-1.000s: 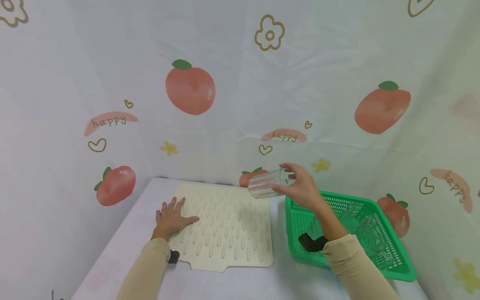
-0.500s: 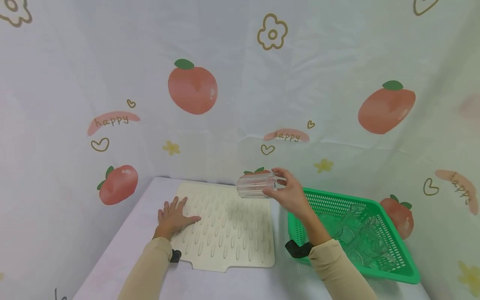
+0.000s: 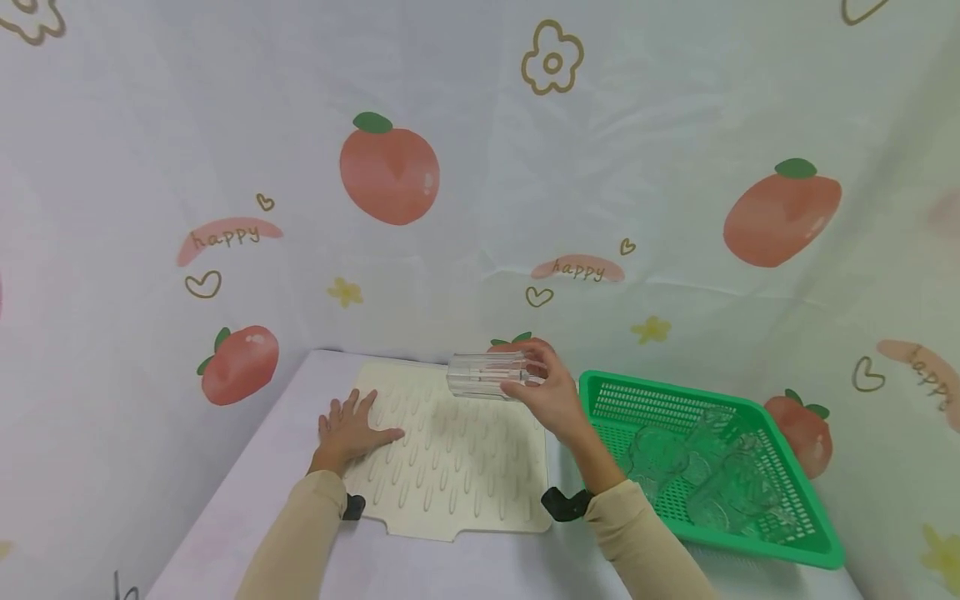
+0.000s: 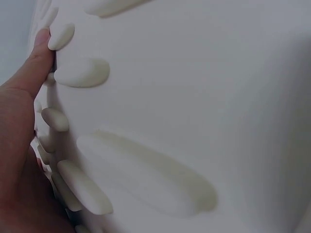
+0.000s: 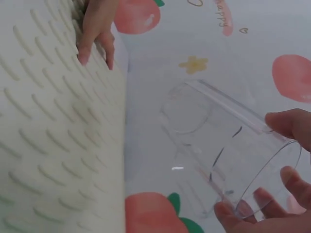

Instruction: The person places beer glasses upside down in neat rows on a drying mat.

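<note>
Remotely, I see the left hand (image 3: 351, 433) resting with fingers splayed on a cream board (image 3: 480, 492) textured with slim raised ovals; above its far right part a clear cylindrical tumbler (image 3: 483, 375) hangs sideways, one end gripped by the right hand (image 3: 551, 392); rightmost, a perforated green basket (image 3: 675, 390) holds transparent vessels (image 3: 720, 492).

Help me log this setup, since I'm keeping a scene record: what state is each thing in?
Ridged board: lying flat
Tumbler: clear, held on its side in the air, apart from the board
Left hand: fingers spread, resting at the board's left side
Right hand: gripping the tumbler near one end
Green basket: upright, open-topped
Clear vessels: jumbled inside the basket, exact count unclear
Backdrop: hanging, lightly creased
</note>
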A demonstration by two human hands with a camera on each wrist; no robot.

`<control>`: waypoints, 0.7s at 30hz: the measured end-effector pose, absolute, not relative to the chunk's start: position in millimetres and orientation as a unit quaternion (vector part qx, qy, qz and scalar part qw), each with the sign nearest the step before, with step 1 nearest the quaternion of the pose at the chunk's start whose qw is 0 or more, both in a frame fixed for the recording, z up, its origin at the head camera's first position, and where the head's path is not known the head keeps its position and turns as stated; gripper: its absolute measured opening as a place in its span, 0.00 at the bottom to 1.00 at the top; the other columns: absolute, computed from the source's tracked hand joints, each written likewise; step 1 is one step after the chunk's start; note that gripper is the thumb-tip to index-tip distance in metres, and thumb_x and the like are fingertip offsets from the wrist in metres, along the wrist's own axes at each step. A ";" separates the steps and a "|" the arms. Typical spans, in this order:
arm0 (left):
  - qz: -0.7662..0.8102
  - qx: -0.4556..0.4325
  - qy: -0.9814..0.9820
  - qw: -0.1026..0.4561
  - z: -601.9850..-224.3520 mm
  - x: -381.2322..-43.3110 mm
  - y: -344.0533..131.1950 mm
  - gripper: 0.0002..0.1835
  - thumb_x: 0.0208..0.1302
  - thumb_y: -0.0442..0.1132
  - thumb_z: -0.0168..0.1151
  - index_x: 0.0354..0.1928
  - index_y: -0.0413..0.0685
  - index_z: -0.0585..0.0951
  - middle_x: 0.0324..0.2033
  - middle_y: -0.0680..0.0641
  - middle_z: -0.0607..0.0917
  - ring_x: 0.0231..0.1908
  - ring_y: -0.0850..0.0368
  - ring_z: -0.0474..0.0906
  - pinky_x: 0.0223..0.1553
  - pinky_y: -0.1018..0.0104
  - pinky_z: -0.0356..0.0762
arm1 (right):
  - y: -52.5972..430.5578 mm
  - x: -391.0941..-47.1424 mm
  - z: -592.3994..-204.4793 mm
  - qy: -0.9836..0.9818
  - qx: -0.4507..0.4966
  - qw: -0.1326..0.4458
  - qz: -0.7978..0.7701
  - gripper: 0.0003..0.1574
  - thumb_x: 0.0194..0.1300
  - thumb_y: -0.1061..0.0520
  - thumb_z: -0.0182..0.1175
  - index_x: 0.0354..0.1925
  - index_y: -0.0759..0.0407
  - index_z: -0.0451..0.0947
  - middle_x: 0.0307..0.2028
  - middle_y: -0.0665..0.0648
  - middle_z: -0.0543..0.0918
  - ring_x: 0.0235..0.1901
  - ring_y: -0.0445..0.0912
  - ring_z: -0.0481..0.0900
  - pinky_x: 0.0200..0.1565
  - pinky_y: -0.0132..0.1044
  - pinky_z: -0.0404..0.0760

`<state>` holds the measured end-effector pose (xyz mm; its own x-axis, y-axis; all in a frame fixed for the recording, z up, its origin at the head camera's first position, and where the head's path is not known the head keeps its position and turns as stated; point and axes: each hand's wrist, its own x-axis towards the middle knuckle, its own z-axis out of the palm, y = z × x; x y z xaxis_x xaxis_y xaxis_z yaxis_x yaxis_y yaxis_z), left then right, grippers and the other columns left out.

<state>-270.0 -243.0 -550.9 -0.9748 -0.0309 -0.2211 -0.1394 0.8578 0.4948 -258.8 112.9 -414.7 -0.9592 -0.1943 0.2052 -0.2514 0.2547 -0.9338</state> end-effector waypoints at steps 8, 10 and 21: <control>0.267 -0.052 0.956 0.106 -546.5 -264.3 -239.9 0.63 0.54 0.77 0.63 0.82 0.52 0.49 0.81 0.32 0.39 0.78 0.22 0.27 0.72 0.22 0.24 | 93.3 -257.1 -430.6 -0.755 0.113 0.008 0.646 0.36 0.62 0.63 0.71 0.67 0.51 0.71 0.64 0.63 0.71 0.66 0.62 0.70 0.60 0.50 0.82; 0.270 -0.052 0.956 0.107 -545.4 -262.9 -240.1 0.63 0.54 0.77 0.63 0.82 0.51 0.49 0.81 0.32 0.39 0.77 0.21 0.27 0.72 0.22 0.24 | 88.3 -257.4 -434.5 -0.748 0.106 0.007 0.655 0.36 0.62 0.64 0.70 0.66 0.55 0.72 0.63 0.65 0.70 0.67 0.63 0.70 0.60 0.50 0.82; 0.271 -0.051 0.956 0.102 -544.8 -265.8 -240.4 0.63 0.54 0.77 0.64 0.82 0.52 0.50 0.81 0.33 0.40 0.78 0.23 0.27 0.72 0.22 0.24 | 65.3 -261.1 -463.0 -0.721 0.080 -0.017 0.688 0.42 0.62 0.59 0.71 0.71 0.54 0.67 0.70 0.63 0.68 0.71 0.61 0.69 0.59 0.46 0.84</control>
